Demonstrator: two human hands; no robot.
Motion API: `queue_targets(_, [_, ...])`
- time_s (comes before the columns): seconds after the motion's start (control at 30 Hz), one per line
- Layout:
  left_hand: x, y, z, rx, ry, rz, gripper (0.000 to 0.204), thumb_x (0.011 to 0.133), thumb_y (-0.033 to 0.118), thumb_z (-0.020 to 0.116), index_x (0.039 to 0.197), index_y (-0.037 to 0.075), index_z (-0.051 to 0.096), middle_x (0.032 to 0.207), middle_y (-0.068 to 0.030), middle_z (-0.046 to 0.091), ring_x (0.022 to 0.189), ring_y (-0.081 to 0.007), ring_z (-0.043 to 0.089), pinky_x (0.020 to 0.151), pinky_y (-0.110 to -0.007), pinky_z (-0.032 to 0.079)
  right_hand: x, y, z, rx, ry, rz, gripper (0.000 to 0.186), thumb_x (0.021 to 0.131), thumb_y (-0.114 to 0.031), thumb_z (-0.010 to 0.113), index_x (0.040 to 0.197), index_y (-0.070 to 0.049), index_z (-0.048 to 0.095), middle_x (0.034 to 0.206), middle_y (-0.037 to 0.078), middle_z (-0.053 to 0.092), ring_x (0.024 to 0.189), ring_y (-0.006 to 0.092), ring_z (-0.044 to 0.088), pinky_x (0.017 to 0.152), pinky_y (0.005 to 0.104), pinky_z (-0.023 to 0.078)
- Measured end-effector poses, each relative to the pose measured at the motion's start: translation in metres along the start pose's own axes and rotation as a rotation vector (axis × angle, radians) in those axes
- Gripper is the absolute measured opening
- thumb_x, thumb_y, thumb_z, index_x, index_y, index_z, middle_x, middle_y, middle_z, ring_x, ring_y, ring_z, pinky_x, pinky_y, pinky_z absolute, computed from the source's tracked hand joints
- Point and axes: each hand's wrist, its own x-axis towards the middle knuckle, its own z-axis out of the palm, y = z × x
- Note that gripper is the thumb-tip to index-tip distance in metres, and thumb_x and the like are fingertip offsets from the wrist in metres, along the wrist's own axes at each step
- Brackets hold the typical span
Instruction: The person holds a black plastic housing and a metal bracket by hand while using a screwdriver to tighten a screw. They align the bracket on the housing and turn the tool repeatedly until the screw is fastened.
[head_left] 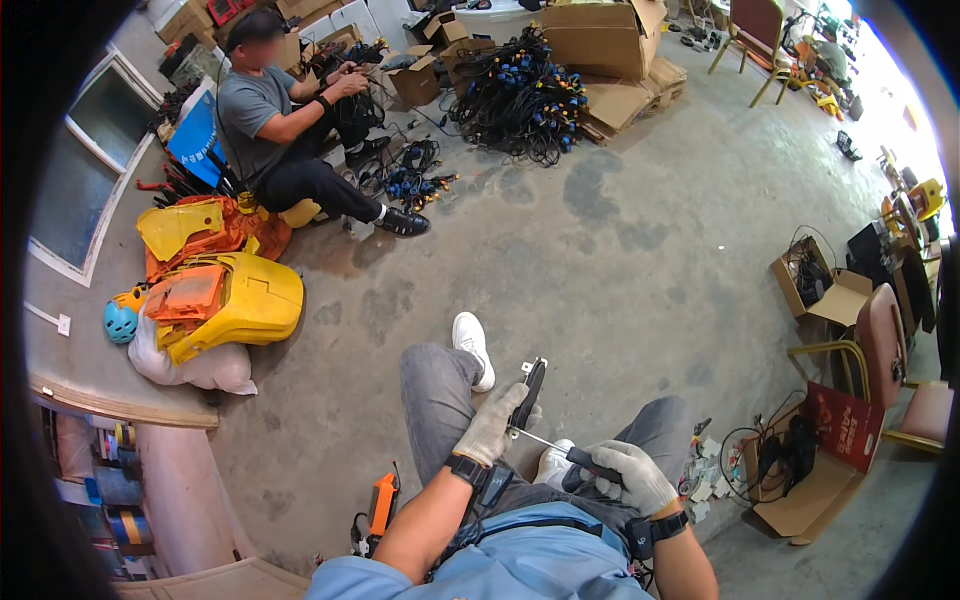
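Note:
In a pale work glove, my left hand [490, 425] is closed around a long black casing [533, 388] with small light metal tabs at its edge. My right hand [632, 478], gloved too, grips a screwdriver [590, 462] by its black handle. The thin steel shaft points left, and its tip reaches the lower end of the casing; whether it sits in a screw is too small to tell. Both hands are above my lap, between my knees. Beside my left forearm stands an orange and black object [382, 503], partly hidden.
Yellow and orange plastic shells [240, 305] lie at left. A seated co-worker [290, 120] handles cables near a large cable pile [525, 95] and cardboard boxes [600, 40]. At right are an open carton [815, 500], a chair [875, 345] and scattered scraps [705, 465].

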Motion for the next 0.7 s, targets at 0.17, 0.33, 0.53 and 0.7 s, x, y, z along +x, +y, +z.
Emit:
queue_targets(0.17, [-0.001,0.010,0.005,0.025,0.002,0.005,0.026,0.108,0.024,0.060,0.122,0.002,0.062,0.101,-0.0065,0.067,0.084,-0.0154,0.071,0.072,-0.028,0.064,-0.003,-0.012,0.006,-0.216,0.024,-0.110,0.038,0.099,-0.023,0.066,0.123,0.007,0.068,0.085,0.002,0.068,0.063,0.0052,0.056,0.057,0.0213,0.045])
queue_targets(0.33, [-0.015,0.026,0.019,0.198,-0.001,0.036,0.027,0.107,0.033,0.058,0.114,0.008,0.066,0.089,-0.0006,0.067,0.076,-0.0101,0.067,0.058,-0.024,0.051,-0.009,-0.022,0.012,-0.295,0.011,-0.207,0.040,0.097,-0.021,0.071,0.130,0.001,0.070,0.089,-0.002,0.068,0.071,0.0029,0.058,0.064,0.0197,0.047])
queue_targets(0.53, [-0.002,-0.002,0.006,0.289,0.016,0.033,0.035,0.106,0.043,0.055,0.100,0.011,0.069,0.081,0.0014,0.068,0.066,-0.0080,0.058,0.053,-0.025,0.039,-0.004,0.005,-0.001,-0.287,-0.025,-0.400,0.039,0.096,-0.017,0.073,0.130,0.001,0.069,0.095,0.003,0.072,0.080,0.0086,0.066,0.069,0.0254,0.054])
queue_targets(0.7, [-0.006,-0.014,0.013,0.261,0.106,0.098,0.032,0.103,0.047,0.061,0.104,0.017,0.073,0.076,0.0028,0.068,0.057,-0.0094,0.055,0.047,-0.026,0.035,-0.019,0.000,0.007,-0.117,-0.099,-0.318,0.032,0.105,-0.018,0.061,0.128,0.002,0.071,0.092,0.000,0.070,0.075,0.0061,0.060,0.063,0.0222,0.047])
